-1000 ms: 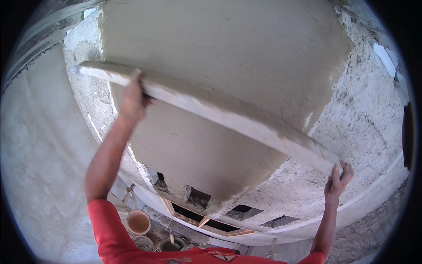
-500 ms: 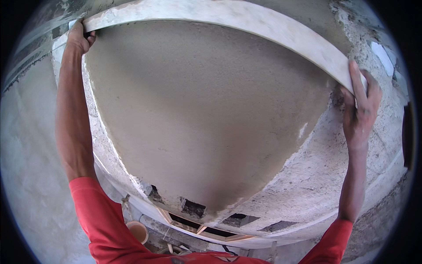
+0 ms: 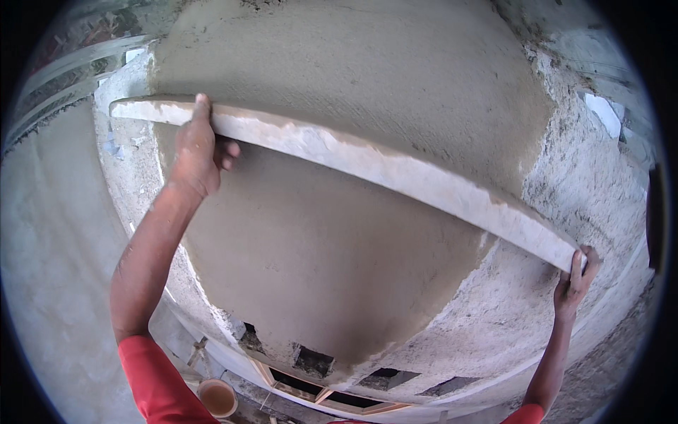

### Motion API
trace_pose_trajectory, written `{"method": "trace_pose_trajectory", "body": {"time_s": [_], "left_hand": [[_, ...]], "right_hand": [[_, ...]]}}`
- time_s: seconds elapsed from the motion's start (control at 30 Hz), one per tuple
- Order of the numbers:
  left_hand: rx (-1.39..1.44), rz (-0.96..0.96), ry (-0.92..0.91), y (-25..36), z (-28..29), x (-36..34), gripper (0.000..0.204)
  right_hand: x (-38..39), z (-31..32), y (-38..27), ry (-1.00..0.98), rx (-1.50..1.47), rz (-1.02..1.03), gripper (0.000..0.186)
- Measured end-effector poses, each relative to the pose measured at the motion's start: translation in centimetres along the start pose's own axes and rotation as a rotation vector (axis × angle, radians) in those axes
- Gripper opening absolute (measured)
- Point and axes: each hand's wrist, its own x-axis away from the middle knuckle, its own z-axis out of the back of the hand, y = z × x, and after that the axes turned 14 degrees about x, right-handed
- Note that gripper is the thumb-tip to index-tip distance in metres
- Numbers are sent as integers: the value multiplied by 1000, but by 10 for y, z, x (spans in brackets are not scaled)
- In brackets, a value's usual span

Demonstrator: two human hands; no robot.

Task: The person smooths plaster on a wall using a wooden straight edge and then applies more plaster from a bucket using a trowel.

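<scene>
A long, pale straightedge board [image 3: 353, 157] lies across a wall patch of wet grey plaster [image 3: 332, 240], sloping down from left to right. My left hand [image 3: 200, 152] grips it a little in from its left end, thumb over the face and fingers curled below. At the far right end my right hand [image 3: 578, 272] is wrapped round the board's tip. Grey mortar clings along the board's upper edge. Above it the plaster shows fine ridges and drag marks; below, the surface looks smoother.
Rough, whitish bare wall [image 3: 494, 311] borders the plaster on the right. Several dark square holes, one of them a recess [image 3: 313, 360], run along the wall's lower part, above a wooden frame [image 3: 321, 394]. A round bucket [image 3: 217, 398] stands at the lower left.
The board has come down the wall from the upper edge and now tilts lower on the right. My left hand has moved inward along it; both hands are lower.
</scene>
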Motion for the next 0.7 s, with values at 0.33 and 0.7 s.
{"method": "trace_pose_trajectory", "body": {"time_s": [0.33, 0.7], "left_hand": [[86, -180, 20, 95, 21, -162, 31], [-65, -140, -7, 120, 46, -193, 38]], "right_hand": [[-204, -33, -7, 144, 228, 73, 46], [-229, -39, 8, 131, 192, 169, 46]]}}
